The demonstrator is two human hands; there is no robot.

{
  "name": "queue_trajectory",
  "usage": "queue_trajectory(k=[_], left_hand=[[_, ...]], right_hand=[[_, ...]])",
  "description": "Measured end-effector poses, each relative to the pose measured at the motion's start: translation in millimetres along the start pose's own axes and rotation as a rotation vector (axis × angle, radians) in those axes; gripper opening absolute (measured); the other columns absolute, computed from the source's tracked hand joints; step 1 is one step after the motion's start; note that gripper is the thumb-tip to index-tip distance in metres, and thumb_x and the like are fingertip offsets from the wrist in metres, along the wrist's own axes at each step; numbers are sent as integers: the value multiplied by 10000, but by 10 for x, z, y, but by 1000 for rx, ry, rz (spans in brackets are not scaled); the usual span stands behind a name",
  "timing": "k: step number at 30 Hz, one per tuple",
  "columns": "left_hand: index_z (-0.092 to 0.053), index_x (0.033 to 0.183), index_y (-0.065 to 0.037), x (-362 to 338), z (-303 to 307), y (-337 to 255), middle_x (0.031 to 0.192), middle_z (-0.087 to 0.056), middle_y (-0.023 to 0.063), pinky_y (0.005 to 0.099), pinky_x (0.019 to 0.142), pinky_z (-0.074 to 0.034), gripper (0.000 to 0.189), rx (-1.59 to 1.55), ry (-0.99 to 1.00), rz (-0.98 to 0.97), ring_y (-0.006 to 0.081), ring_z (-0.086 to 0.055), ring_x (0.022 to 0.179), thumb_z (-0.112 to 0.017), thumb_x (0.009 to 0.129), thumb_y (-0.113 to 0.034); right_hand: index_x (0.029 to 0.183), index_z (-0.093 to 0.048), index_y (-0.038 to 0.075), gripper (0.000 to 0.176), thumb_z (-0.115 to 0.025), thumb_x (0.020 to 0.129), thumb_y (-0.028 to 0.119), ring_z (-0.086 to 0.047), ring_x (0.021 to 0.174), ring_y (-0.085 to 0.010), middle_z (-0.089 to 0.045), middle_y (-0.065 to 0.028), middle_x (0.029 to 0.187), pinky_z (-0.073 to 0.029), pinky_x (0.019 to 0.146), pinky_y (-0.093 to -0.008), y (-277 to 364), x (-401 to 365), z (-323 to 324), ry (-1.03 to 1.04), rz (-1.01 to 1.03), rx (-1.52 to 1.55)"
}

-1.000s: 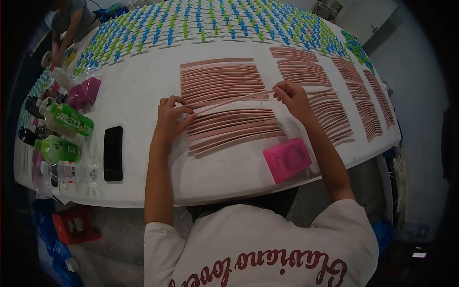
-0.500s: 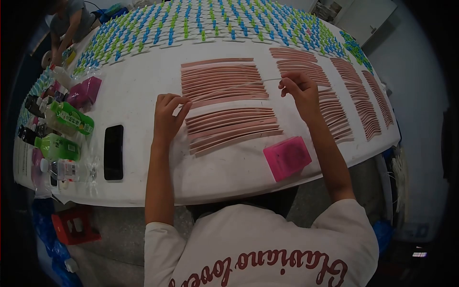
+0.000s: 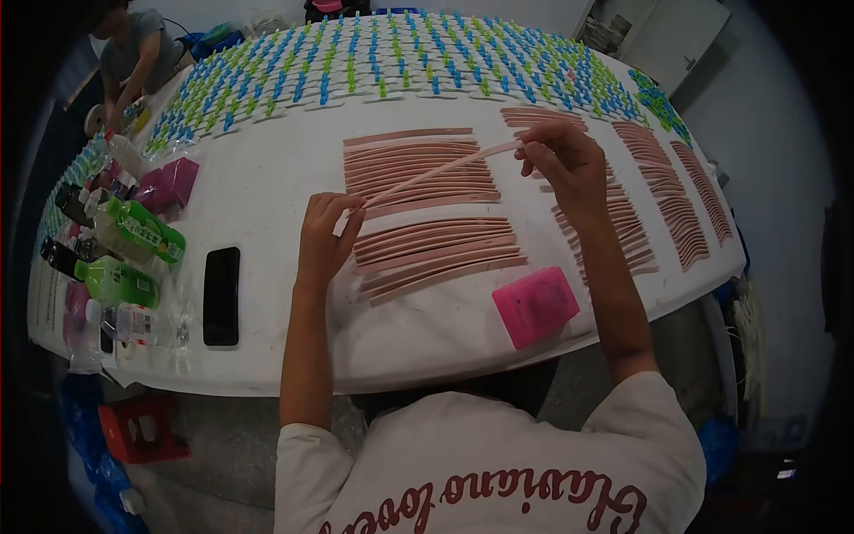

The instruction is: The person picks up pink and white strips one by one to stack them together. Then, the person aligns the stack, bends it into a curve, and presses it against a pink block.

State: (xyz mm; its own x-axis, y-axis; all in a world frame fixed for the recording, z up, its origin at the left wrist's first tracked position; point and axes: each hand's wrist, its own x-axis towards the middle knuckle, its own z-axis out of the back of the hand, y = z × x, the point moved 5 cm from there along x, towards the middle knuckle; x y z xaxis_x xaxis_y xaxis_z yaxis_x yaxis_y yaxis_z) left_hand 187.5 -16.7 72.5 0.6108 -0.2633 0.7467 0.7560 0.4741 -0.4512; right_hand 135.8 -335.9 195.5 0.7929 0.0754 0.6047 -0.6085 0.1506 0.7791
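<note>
While holding pink strip [image 3: 445,167] straight above laid-out strips [image 3: 436,238], pinching one end with left hand [image 3: 329,231], other with right hand [image 3: 571,167]; probably straightening, next likely calling for steady, even tension.

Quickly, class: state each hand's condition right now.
Left hand: closed, pinching one end of a pink strip.
Right hand: closed, pinching the strip's other end.

The held strip [image 3: 436,173] looks smooth and matt, its material hard to tell from here. The phone [image 3: 221,296] towards the left edge of the table [image 3: 267,200] is glossy; bottles [image 3: 147,230] along that edge are shiny plastic, the clips [image 3: 382,89] towards the far edge plastic too.
</note>
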Motion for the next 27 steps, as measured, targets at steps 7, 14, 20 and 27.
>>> queue_trajectory(k=[7,14,20,27], left_hand=[[-729,1020,-43,-20,-1,50,973,-731,87,376,827,-534,100,-3,7,19,270,-643,959,-735,920,-35],[-750,1025,-53,-3,-32,-12,937,-736,68,370,807,-539,120,0,10,0,256,-646,926,-751,906,-33],[-754,1035,-45,-38,-99,-41,914,-748,67,352,772,-550,134,-46,86,56,242,-652,885,-751,904,-20],[-713,1052,-9,-133,-192,54,974,-770,64,291,759,-562,88,-512,134,306,131,-707,852,-710,964,-9]], right_hand=[[1084,-719,2,157,-716,989,127,-699,819,-107,-725,-67,927,-571,657,-260,-168,-45,152,-26,-127,-98],[1091,-730,16,170,-730,989,152,-697,801,-91,-731,-54,880,-558,643,-246,-118,-41,175,-6,-155,-114],[1278,-680,31,312,-729,983,119,-732,890,-117,-750,-76,980,-590,678,-240,249,191,-176,114,-4,21],[1430,-587,52,509,-750,951,105,-709,958,-133,-727,-89,1077,-594,761,-273,379,237,-743,384,123,-134]])
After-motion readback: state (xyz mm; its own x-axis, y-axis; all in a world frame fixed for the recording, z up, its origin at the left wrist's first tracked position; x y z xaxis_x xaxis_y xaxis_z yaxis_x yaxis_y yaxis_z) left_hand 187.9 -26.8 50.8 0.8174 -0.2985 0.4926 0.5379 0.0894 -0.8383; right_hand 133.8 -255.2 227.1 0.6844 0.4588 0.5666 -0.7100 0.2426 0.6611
